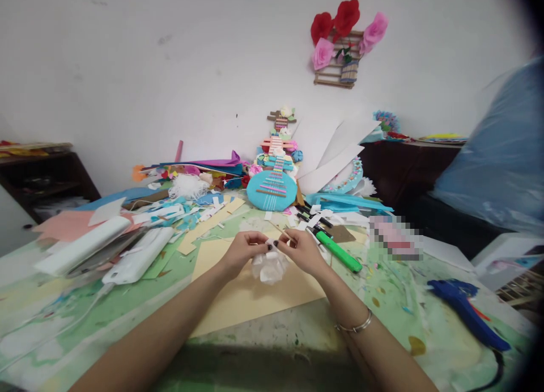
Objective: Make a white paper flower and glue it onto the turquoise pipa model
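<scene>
Between my two hands is a white paper flower (271, 268), its ruffled petals hanging down toward the table. My left hand (246, 252) pinches its gathered top from the left. On the other side, my right hand (301, 249) grips the same gathered end, fingers closed, with a thin wooden stick (278, 229) poking out to the upper left. Beneath the hands lies a sheet of cream paper (229, 307). A bright green marker (340, 250) rests just right of my right hand. Fingers hide part of the flower's base.
A blue glue gun (467, 312) with a cord lies at the right. White devices (140, 256) and paper scraps crowd the left. Behind stands a blue lute-shaped craft (272, 191) against the wall, with black pens (312, 216) in front of it.
</scene>
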Demonstrator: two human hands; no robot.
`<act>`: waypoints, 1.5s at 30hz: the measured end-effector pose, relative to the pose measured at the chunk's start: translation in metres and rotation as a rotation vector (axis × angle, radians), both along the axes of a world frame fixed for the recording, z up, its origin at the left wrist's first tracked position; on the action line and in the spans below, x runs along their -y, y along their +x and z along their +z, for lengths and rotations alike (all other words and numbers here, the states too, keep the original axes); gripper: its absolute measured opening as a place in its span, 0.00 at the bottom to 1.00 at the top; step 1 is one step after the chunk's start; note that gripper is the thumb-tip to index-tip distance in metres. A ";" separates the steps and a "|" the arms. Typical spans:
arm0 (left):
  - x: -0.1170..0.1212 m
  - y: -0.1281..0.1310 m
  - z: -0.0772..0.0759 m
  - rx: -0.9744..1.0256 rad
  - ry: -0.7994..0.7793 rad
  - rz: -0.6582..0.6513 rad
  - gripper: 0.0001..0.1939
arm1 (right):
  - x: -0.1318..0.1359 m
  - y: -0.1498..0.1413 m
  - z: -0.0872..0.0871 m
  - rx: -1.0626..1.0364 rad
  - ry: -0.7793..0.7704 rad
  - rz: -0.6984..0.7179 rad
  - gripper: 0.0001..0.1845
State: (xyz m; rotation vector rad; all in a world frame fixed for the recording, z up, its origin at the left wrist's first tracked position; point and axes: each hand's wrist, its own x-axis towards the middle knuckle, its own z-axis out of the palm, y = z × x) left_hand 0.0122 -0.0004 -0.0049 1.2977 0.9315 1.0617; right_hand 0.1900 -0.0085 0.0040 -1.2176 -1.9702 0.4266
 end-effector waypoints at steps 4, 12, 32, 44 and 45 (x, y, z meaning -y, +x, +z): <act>-0.001 -0.001 0.001 0.006 -0.009 0.035 0.11 | -0.001 0.005 0.000 0.070 0.090 -0.007 0.15; 0.003 0.000 0.006 0.057 -0.006 -0.008 0.14 | -0.002 0.007 -0.004 0.137 0.118 0.049 0.27; 0.000 0.001 0.001 0.152 -0.042 0.034 0.14 | 0.001 -0.003 -0.007 0.298 0.408 -0.033 0.20; -0.004 0.000 -0.002 0.146 -0.045 0.095 0.15 | 0.000 0.001 -0.010 0.207 0.348 -0.077 0.14; -0.004 0.000 -0.002 0.153 -0.049 0.099 0.14 | -0.001 0.001 -0.010 0.203 0.354 -0.072 0.13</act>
